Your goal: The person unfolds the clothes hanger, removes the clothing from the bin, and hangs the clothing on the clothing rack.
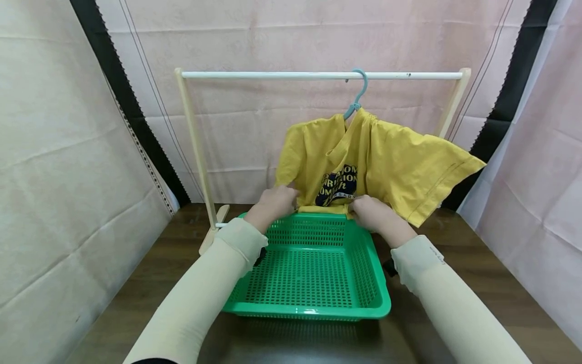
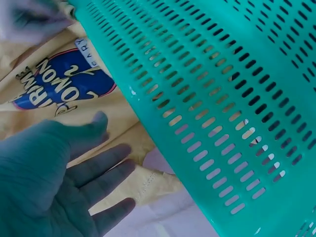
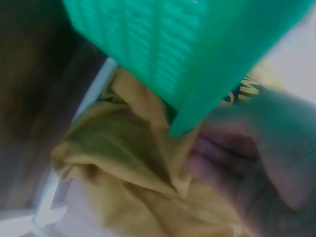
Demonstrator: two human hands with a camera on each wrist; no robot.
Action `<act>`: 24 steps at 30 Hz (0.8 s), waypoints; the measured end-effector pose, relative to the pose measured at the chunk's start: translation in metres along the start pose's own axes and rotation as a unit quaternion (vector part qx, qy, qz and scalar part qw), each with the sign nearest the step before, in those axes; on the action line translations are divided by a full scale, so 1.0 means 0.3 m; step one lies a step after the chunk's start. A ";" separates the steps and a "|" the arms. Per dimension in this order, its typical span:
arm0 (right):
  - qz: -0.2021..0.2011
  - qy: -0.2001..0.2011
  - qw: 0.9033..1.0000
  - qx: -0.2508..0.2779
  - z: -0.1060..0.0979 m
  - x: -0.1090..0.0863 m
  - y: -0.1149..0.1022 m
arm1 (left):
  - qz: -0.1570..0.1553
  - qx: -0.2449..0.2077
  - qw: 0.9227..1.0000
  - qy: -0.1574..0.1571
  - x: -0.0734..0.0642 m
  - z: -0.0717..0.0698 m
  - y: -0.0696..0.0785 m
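A yellow T-shirt [image 1: 327, 151] with a dark blue print hangs on a light blue hanger [image 1: 359, 96] from the rack's white bar. Its lower part sits behind the far rim of a green plastic basket [image 1: 382, 303]. My left hand [image 1: 277, 202] is by the shirt's lower left side; in the left wrist view that hand [image 2: 64, 173] has its fingers spread in front of the fabric, pinching nothing. With curled fingers, my right hand [image 1: 370, 215] holds the shirt's lower edge beside the basket's far right corner. The right wrist view is blurred, with the hand [image 3: 261, 163] against bunched fabric.
A clothes rack with a white top bar [image 1: 263, 75] and cream side posts [image 1: 195, 136] stands behind the basket on a dark wooden table [image 1: 150, 303]. Pale cloth walls [image 1: 227, 45] with black strips enclose the back and sides. The shirt's right sleeve [image 1: 436, 172] spreads outward.
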State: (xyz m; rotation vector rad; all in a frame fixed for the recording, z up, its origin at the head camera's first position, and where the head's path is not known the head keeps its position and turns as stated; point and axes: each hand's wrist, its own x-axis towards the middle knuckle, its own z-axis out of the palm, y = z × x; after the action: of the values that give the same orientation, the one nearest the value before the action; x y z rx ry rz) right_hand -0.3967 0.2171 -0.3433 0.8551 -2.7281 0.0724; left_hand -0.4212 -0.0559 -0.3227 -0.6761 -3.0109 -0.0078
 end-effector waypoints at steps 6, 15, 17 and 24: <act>0.081 -0.133 0.986 0.059 -0.005 -0.003 0.000 | 0.012 -0.007 1.000 -0.014 -0.022 -0.010 -0.016; 0.178 -0.193 0.964 0.045 -0.004 -0.024 0.019 | 0.009 -0.035 0.999 -0.005 -0.042 -0.021 -0.041; 0.189 -0.206 0.959 0.049 -0.005 -0.029 0.027 | 0.007 -0.039 0.999 -0.006 -0.045 -0.022 -0.051; 0.170 -0.155 0.971 0.068 -0.005 -0.044 0.028 | 0.003 -0.040 0.999 -0.017 -0.082 -0.029 -0.067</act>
State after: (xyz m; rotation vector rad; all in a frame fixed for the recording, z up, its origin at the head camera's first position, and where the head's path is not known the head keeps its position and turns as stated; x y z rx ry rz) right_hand -0.3908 0.2315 -0.3454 0.4503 -3.1718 0.2134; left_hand -0.4072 -0.0848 -0.3152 -0.6983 -3.0557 -0.1198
